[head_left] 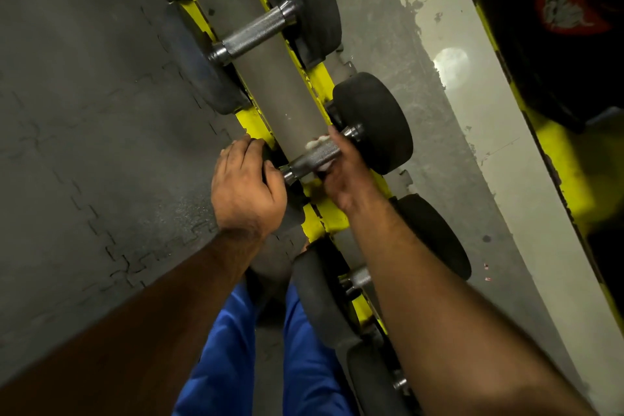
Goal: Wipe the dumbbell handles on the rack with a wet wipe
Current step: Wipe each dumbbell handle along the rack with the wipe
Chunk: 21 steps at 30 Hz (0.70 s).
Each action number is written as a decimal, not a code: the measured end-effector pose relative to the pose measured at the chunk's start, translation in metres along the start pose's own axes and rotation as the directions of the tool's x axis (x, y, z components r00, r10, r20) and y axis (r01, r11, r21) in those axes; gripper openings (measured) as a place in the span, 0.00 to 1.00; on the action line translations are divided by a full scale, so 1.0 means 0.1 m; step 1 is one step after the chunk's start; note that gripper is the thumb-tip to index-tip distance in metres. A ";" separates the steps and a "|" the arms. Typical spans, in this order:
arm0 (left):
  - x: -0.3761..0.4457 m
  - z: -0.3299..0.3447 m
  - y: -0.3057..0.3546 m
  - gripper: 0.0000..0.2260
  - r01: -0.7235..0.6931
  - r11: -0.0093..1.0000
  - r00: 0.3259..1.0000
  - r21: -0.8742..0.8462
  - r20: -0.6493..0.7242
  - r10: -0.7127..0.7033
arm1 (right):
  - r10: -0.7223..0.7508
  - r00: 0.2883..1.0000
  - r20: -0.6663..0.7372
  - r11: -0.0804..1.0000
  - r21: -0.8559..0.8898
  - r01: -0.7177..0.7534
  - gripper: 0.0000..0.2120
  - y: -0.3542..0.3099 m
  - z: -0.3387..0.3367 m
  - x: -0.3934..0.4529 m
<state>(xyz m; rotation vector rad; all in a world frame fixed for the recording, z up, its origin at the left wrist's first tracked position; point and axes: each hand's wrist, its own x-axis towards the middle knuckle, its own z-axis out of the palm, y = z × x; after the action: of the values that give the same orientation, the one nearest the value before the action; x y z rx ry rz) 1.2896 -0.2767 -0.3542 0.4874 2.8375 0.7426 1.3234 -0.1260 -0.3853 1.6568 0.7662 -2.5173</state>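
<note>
My right hand (344, 172) has its grip curled round the thin white wet wipe (315, 142) on the knurled steel dumbbell handle (312, 157); my left hand (244, 186) clasps the heavy black near head, steadying it; the wipe is soft and slippery.

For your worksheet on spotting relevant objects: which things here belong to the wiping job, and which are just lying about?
Job:
wipe
handle
right hand
left hand
rack
far handle

Lying about:
floor mat
black plate

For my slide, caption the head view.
Right hand wipes a dumbbell handle with a wet wipe; left hand steadies its end.
</note>
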 end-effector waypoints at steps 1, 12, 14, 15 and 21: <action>0.00 0.00 0.00 0.23 0.005 1.000 1.000 0.003 0.006 -0.005 | -0.024 1.000 -0.018 0.999 0.028 0.024 0.10 -0.07 0.01 0.01; 0.01 -0.01 0.00 0.22 0.006 1.000 1.000 0.008 0.025 -0.006 | 0.088 0.979 -0.182 0.920 -0.363 -0.150 0.47 0.35 0.08 -0.16; 0.01 -0.01 0.00 0.22 0.007 1.000 1.000 0.010 0.019 -0.007 | 0.105 0.979 -0.175 0.919 -0.359 -0.162 0.49 0.40 0.07 -0.18; 0.01 -0.01 0.00 0.21 0.007 1.000 1.000 0.010 0.017 -0.007 | 0.097 0.980 -0.174 0.924 -0.350 -0.153 0.44 0.41 0.06 -0.20; 0.01 0.00 -0.01 0.21 0.005 1.000 0.999 0.027 0.032 -0.006 | -0.002 0.980 -0.200 0.906 -0.416 -0.083 0.10 0.44 0.04 -0.22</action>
<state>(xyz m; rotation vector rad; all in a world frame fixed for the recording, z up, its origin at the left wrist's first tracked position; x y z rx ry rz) 1.2885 -0.2772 -0.3552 0.4910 2.8207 0.6907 1.3428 -0.1717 -0.3817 1.7454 1.1801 -1.9842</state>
